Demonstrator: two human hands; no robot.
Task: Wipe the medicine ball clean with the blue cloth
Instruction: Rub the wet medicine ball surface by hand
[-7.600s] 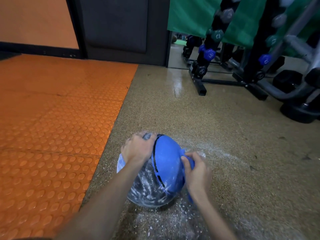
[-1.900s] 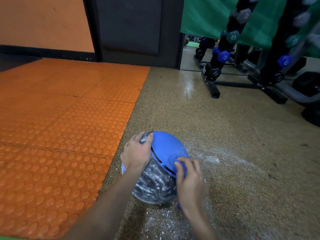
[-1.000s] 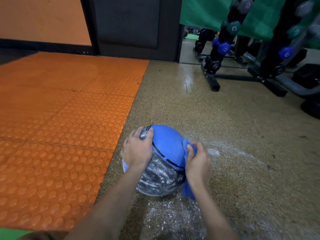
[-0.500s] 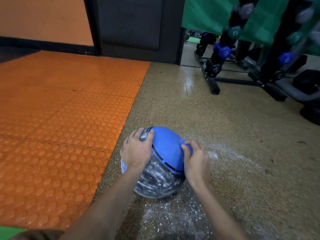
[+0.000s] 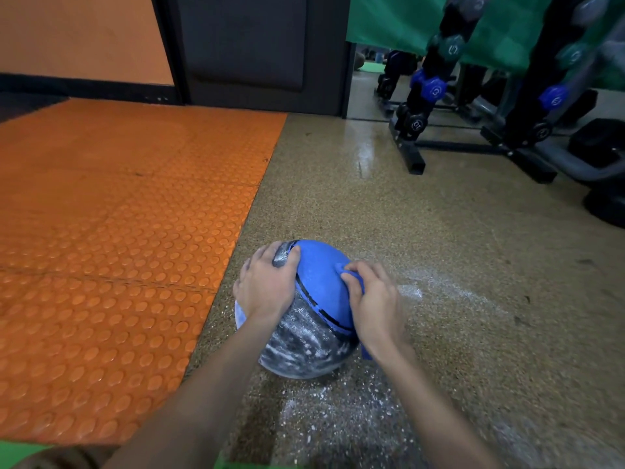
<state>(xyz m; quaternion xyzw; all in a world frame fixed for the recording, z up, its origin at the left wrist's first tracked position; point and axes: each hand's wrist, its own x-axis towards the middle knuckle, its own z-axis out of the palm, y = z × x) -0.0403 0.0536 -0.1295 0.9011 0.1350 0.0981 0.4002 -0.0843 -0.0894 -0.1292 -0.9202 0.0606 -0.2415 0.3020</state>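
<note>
The medicine ball (image 5: 318,286) sits on the speckled floor in front of me. Its top panel is clean blue and its near panel is dark and smeared with white powder. My left hand (image 5: 265,289) lies over the ball's upper left side, fingers spread and curved on its surface. My right hand (image 5: 375,302) presses the bunched blue cloth (image 5: 353,277) against the ball's upper right side, fingers curled on it. A tail of the cloth hangs below that wrist; most of the cloth is hidden under the hand.
White powder (image 5: 338,421) is scattered on the floor around and in front of the ball. An orange studded mat (image 5: 111,238) covers the floor to the left. A dumbbell rack (image 5: 426,106) and dark gym equipment stand at the far right. A dark door (image 5: 250,49) is behind.
My right hand has slid the cloth up from the ball's right flank toward its top. The left hand keeps its place on the ball.
</note>
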